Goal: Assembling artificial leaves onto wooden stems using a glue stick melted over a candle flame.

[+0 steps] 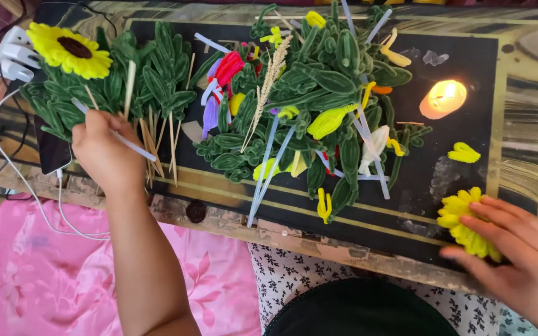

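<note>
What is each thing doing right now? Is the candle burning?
Candle: lit, standing on the board.
Sunflower: finished, lying at the left.
Left hand: closed around a stick.
Right hand: open, fingers on a yellow flower.
Leaf pile: heaped loose mid-board.
Charger: cable plugged in.

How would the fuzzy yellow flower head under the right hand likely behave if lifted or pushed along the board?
The yellow flower head looks made of fuzzy looped petals, so it is probably very light and springy, squashing under the right hand. Its fuzz would likely grip the black board rather than slide. It looks flattish, so rolling seems unlikely.
</note>
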